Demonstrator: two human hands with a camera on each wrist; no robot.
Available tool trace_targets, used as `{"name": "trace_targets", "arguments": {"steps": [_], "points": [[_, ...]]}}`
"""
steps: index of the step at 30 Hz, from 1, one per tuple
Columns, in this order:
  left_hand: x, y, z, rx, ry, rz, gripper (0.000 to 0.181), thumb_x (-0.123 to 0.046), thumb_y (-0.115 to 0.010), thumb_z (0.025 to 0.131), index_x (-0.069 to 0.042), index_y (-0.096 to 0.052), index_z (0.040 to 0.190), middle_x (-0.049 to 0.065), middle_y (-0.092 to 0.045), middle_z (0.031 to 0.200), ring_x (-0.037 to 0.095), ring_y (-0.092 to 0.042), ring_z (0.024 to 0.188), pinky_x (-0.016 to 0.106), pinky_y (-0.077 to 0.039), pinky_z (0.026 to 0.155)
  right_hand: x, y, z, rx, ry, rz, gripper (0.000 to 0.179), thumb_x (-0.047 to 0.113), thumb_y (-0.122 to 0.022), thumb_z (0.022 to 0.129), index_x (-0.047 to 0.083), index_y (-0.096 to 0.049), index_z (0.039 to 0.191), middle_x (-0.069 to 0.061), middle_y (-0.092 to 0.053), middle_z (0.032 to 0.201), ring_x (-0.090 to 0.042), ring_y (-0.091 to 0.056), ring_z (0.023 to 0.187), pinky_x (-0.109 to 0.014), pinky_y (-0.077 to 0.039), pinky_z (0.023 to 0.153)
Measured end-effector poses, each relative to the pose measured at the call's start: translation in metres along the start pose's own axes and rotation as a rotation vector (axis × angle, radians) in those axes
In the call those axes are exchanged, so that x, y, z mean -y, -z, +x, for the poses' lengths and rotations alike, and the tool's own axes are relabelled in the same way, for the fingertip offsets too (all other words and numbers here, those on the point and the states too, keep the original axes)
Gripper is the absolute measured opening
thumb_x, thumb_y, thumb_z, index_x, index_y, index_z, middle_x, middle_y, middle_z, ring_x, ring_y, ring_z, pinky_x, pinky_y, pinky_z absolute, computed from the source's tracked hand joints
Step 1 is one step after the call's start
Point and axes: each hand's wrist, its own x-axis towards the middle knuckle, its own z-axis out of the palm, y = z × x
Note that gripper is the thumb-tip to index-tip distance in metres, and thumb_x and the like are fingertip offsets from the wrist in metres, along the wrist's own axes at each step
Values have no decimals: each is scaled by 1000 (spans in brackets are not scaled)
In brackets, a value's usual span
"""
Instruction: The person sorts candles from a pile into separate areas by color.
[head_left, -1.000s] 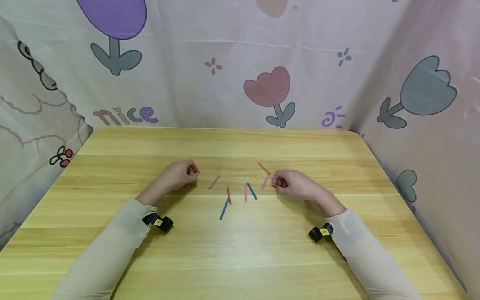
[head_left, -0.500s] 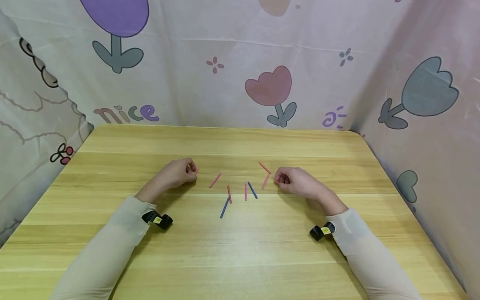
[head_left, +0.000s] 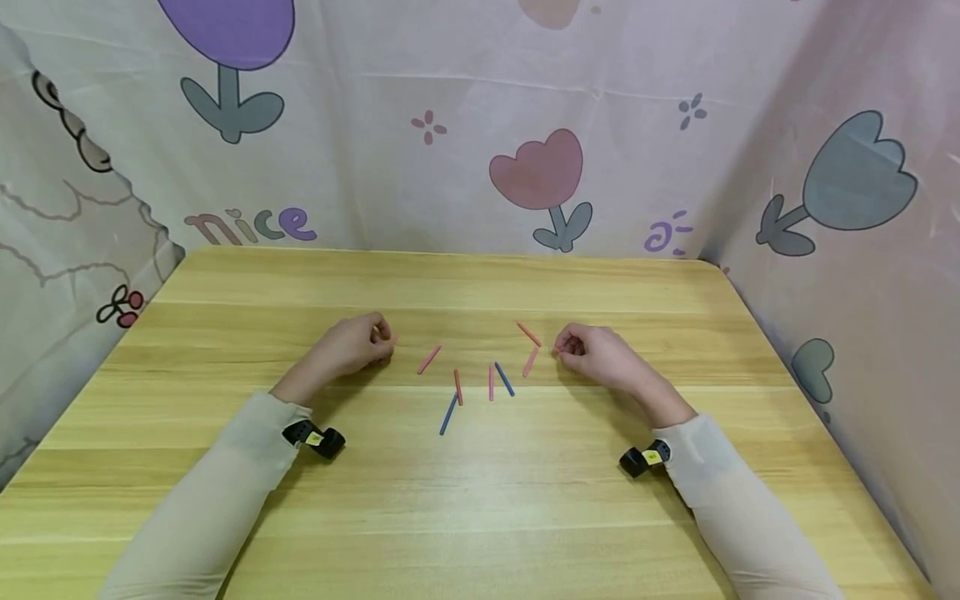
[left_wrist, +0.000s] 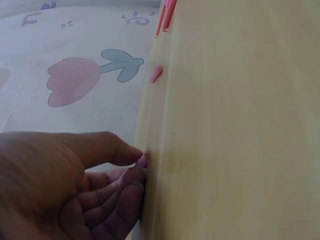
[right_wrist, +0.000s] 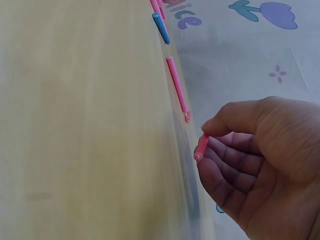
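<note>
My left hand (head_left: pixel 347 346) is at the left of the scattered crayons and pinches a pink crayon (left_wrist: pixel 142 162) between thumb and fingers, low at the tabletop. Only its end shows. On the right, my right hand (head_left: pixel 598 358) pinches a short red crayon (right_wrist: pixel 201 147) between thumb and index finger, its rough end sticking out. Between the hands lie a pink crayon (head_left: pixel 430 359), a red crayon (head_left: pixel 458 387) touching a blue crayon (head_left: pixel 448 414), and another pink crayon (head_left: pixel 491 382) beside a second blue crayon (head_left: pixel 505 379). Near my right hand are an orange-red crayon (head_left: pixel 528 334) and a pink one.
The wooden table (head_left: pixel 480 500) extends to a patterned cloth (head_left: pixel 390 167) hanging behind it and along both sides. Each wrist carries a black camera (head_left: pixel 326 443) over a light sleeve (head_left: pixel 210 500).
My right hand has moved slightly up and away from the crayons, keeping the red crayon. The left hand stays nearly in place with its pink crayon; those on the table lie as before.
</note>
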Motion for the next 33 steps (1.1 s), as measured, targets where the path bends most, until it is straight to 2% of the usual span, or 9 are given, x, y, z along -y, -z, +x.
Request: {"name": "trace_targets", "arguments": {"steps": [8,15,22,26,33], "points": [[-1,0,-1,-22,5,7,18,-13,-58,88,-1,-56,102,1,-66,77,15,-56,64,30,-44,60,-5,4,2,-45,-101,36,12,14,-65,93,5,-65,101,-2,-64,81,-15,-59,66,-34,-46,68],[-1,0,-1,-32,8,12,19,-14,-58,88,-1,-56,102,1,-65,77,15,-56,64,30,-43,60,-9,9,1,-75,-190,51,16,16,-64,94,4,-65,103,-5,-65,82,-16,-60,67,-34,-45,70],[2,-2,0,-30,3,6,20,-15,-59,88,-1,-56,103,1,-66,77,15,-56,65,30,-43,61,-14,8,3,-71,-260,106,20,17,-64,95,1,-64,106,-10,-67,89,-16,-64,66,-32,-51,68],[3,-2,0,-31,13,5,20,-15,-59,88,-2,-56,103,1,-66,78,15,-56,65,30,-43,62,-16,6,4,-87,-279,117,20,16,-64,94,0,-63,105,-10,-67,88,-16,-63,65,-33,-51,68],[2,-2,0,-42,14,16,20,-15,-59,87,-2,-57,102,0,-66,77,15,-56,65,31,-43,63,-19,-1,6,-137,-287,86,18,17,-63,94,2,-64,103,-5,-66,76,-15,-62,64,-39,-46,79]]}}
